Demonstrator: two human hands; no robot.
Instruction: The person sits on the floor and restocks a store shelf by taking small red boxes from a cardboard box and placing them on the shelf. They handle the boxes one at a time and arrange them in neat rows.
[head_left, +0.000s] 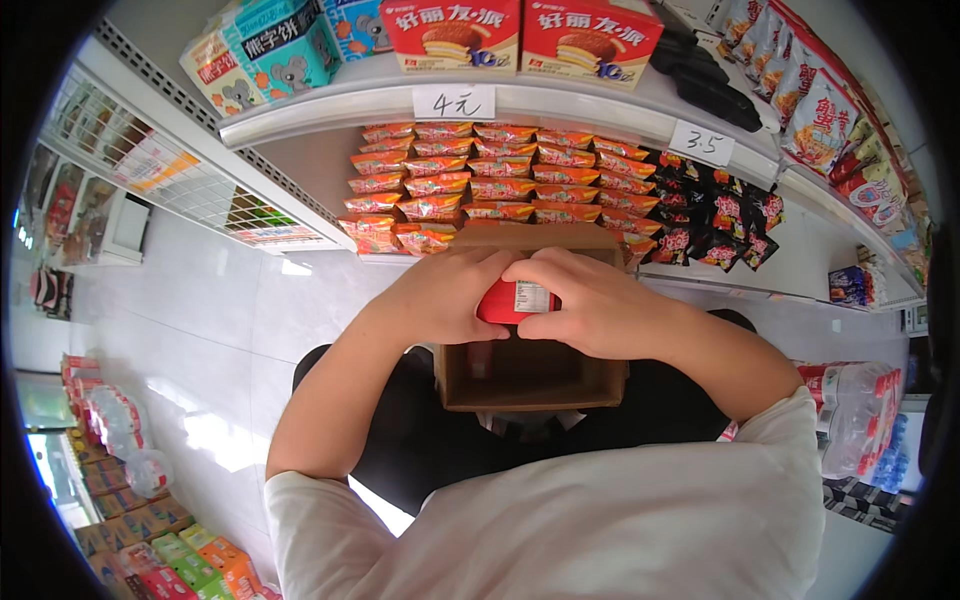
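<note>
Both my left hand and my right hand grip a small red package that bears a white printed label. They hold it over an open cardboard box, which sits between my knees. Inside the box, a reddish item shows dimly at the left; the rest of the inside is dark. Just beyond the box, orange snack packets stand in several rows on a lower shelf. Black snack packets with red print lie to their right.
Above, a curved shelf edge carries red pie boxes and biscuit cartons. A wire-mesh rack side stands at the left. Bottle packs are on the right, with drink cartons at the lower left. Tiled floor lies left of me.
</note>
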